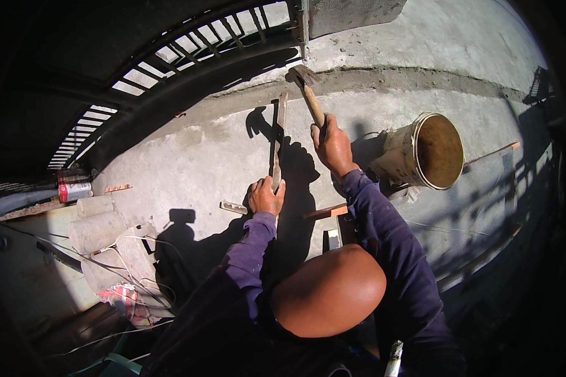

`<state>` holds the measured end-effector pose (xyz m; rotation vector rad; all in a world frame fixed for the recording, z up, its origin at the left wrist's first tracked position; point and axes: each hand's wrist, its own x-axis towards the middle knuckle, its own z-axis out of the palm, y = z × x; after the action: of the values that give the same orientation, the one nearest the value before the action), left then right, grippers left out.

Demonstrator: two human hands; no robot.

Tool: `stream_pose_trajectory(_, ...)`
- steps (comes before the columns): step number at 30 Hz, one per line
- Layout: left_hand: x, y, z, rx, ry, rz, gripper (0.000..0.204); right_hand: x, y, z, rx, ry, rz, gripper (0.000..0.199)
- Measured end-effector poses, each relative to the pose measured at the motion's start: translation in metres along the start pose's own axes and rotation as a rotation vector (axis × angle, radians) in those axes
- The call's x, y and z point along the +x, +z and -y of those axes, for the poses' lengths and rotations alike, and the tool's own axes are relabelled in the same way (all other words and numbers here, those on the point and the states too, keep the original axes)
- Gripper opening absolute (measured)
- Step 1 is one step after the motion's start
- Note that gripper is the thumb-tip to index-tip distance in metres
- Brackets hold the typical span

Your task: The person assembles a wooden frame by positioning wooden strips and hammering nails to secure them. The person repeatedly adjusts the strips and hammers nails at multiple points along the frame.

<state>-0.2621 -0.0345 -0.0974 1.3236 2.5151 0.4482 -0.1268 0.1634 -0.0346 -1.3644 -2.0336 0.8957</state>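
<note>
My right hand (332, 148) grips the wooden handle of a hammer (308, 90), raised so its metal head points up and away over the concrete ground. My left hand (265, 196) holds a long thin wooden strip (277, 135) that stands on edge and runs away from me. The hammer head is to the right of the strip's far end. Both arms wear dark purple sleeves. My bare knee (328, 290) sits below the hands.
A rusty open tin can (431, 151) lies on its side at the right. Small wood offcuts (234, 207) lie by my left hand. Concrete cylinders (97, 231) and white wires lie at the left. A metal gate (188, 47) is behind.
</note>
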Motion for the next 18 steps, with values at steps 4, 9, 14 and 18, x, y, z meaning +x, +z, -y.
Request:
stream_pose_trajectory(4, -0.002, 0.001, 0.003, -0.021, 0.014, -0.013, 0.035, 0.007, 0.011, 0.002, -0.012, -0.053, 0.016, 0.029)
stream_pose_trajectory(9, 0.000, 0.001, 0.003, -0.006, 0.004, 0.057, 0.029, 0.014, 0.017, 0.002, -0.136, 0.031, 0.181, 0.028)
stream_pose_trajectory(14, -0.001, 0.006, 0.003, 0.002, 0.020, -0.007, 0.026, 0.010, 0.015, 0.004, -0.057, -0.075, -0.011, 0.032)
stream_pose_trajectory(18, -0.003, 0.008, 0.003, 0.011, -0.001, -0.010, 0.026, 0.013, 0.018, 0.004, 0.126, -0.229, -0.141, 0.031)
